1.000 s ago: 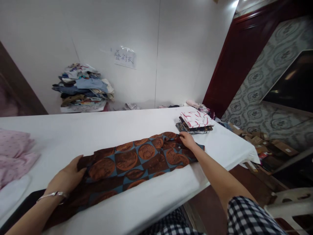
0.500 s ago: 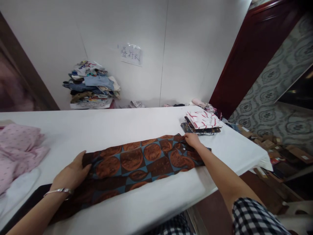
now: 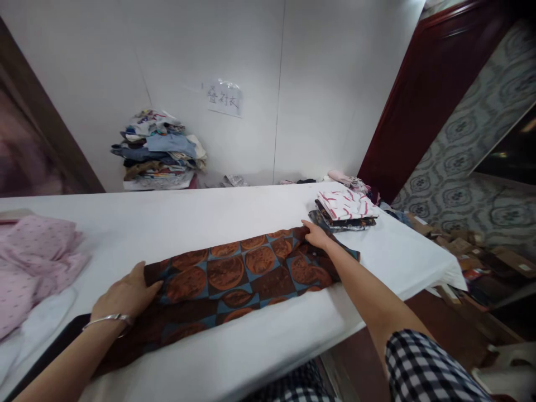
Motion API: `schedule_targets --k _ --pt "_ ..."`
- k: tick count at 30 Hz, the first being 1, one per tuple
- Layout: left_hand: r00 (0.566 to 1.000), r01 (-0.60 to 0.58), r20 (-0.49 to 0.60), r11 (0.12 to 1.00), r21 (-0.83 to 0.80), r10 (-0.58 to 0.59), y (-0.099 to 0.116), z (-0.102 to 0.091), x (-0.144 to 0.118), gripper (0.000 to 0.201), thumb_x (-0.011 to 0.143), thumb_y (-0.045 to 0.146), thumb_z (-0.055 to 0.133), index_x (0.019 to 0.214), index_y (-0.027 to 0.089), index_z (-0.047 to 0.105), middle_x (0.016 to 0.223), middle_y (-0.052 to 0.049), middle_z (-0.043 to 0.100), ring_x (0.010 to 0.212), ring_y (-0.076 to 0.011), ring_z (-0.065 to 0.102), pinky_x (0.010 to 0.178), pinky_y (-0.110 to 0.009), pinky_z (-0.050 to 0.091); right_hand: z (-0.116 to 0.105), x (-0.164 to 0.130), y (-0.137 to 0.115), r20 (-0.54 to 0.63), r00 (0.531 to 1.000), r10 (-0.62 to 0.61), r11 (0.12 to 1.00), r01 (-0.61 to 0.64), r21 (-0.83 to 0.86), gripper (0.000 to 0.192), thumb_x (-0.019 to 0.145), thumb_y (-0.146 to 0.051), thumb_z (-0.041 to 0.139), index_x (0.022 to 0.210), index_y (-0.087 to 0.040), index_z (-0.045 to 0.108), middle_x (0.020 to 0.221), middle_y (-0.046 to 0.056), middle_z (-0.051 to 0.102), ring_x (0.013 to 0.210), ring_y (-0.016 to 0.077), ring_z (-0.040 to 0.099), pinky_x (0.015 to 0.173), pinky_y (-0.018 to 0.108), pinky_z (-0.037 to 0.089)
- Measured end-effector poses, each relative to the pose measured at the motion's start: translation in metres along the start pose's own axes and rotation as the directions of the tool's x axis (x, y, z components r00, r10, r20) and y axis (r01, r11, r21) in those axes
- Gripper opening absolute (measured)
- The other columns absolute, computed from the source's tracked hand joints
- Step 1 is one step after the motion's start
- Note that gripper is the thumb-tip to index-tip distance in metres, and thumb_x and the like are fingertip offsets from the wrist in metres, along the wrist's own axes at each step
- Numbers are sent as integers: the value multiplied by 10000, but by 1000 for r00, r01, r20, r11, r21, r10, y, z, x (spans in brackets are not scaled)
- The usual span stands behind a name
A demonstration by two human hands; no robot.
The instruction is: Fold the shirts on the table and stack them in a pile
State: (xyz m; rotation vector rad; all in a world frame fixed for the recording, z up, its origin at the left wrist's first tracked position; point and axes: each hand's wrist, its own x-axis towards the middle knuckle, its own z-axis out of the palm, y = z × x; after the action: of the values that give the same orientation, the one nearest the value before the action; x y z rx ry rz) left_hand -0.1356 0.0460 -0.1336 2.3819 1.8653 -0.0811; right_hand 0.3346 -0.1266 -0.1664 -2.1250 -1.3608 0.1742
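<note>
A brown shirt [image 3: 259, 265] with orange circles and blue patches lies in a long folded strip across the table. My left hand [image 3: 125, 296], with a silver bracelet at the wrist, holds the strip's left end between thumb and fingers; the fingertips are partly hidden. At the far edge near the right end, my right hand [image 3: 316, 233] pinches the fabric. Past that hand the shirt's darker end spreads to the right. Black cloth [image 3: 50, 352] sticks out under my left forearm.
Folded garments [image 3: 347, 205] sit stacked at the table's right. Pink dotted clothing [image 3: 39, 262] lies heaped at the left. Behind the white table [image 3: 167, 218] rises a tall clothes pile [image 3: 163, 148] by the wall. A handwritten sign [image 3: 225, 99] hangs above. Cardboard boxes [image 3: 515, 261] fill the right side.
My right hand has slid slightly left along the shirt's far edge. The left hand stays at the left end with little change. The view has shifted a little.
</note>
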Motion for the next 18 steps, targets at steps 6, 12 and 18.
schedule_targets --k 6,12,18 --pt "998 47 37 999 -2 -46 3 -5 -2 364 816 274 312 1151 235 452 1054 -124 681 904 -265 652 690 -313 449 -1 17 16 171 985 -34 977 -4 214 599 629 -19 541 1201 -184 612 1015 41 724 909 184 672 850 306 521" --pt "997 68 21 998 -11 -68 -3 2 3 236 792 283 337 1005 291 437 996 -42 709 867 -248 647 673 -305 441 -13 27 22 97 995 1 960 -28 280 275 778 -304 554 962 -147 686 926 66 727 834 180 671 801 310 518" --pt "997 74 26 997 11 -74 -8 11 12 234 808 287 354 1036 325 393 951 21 710 875 -235 635 696 -315 449 -19 23 26 74 995 63 987 -73 144 290 761 -403 601 837 -144 707 776 60 714 717 189 651 680 280 500"
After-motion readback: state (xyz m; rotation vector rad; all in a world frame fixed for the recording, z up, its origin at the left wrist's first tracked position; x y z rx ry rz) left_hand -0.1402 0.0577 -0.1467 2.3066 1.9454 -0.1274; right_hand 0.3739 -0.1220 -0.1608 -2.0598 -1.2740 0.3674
